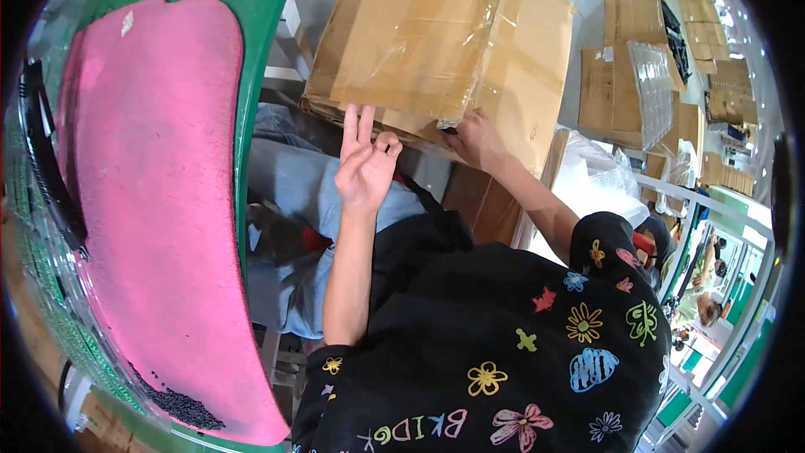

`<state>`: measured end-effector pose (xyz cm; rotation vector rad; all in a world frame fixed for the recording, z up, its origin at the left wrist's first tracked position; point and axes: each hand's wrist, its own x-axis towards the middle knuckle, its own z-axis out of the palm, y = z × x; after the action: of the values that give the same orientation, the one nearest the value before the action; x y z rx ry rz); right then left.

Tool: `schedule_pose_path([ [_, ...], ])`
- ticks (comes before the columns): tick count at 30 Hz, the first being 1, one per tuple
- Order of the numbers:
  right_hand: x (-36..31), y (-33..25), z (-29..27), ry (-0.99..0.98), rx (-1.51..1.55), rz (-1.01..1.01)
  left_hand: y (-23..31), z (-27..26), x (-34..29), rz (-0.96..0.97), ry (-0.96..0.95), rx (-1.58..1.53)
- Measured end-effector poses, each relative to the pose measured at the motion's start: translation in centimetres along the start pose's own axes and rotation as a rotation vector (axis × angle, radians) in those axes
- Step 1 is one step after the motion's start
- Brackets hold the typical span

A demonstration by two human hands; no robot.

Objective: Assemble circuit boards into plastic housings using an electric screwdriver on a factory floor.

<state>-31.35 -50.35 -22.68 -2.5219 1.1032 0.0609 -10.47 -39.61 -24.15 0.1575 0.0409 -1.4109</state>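
A large taped cardboard box [419, 25] stands at the top middle, its near edge facing me. My left hand [366, 169] is raised at that edge, palm up, with two fingers stretched out and the others bent; nothing shows in it. My right hand [480, 143] is at the box's near lower corner, its fingers closed by the cardboard edge. A small dark patch shows at those fingertips, and I cannot make out what it is. Clear tape runs down the box to that corner.
Left of me, a green table [260, 0] bears a pink mat [168, 184] with a heap of small black pieces [180, 407]. Open cardboard boxes [608, 88], plastic wrap [599, 172] and a metal frame [713, 201] stand to the right. People [708, 310] are farther off.
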Motion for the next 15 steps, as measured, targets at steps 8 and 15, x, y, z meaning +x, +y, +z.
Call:
schedule_pose_path([
  [8, 0.7, -1.3, -1.6, -0.248, -0.198, -0.001, 1.0, 0.5, -0.2, -0.005, -0.023, 0.047],
  [15, -1.8, -4.2, -5.9, -0.214, -0.211, 0.155, 1.0, -0.1, 0.1, 0.045, -0.022, 0.016],
])
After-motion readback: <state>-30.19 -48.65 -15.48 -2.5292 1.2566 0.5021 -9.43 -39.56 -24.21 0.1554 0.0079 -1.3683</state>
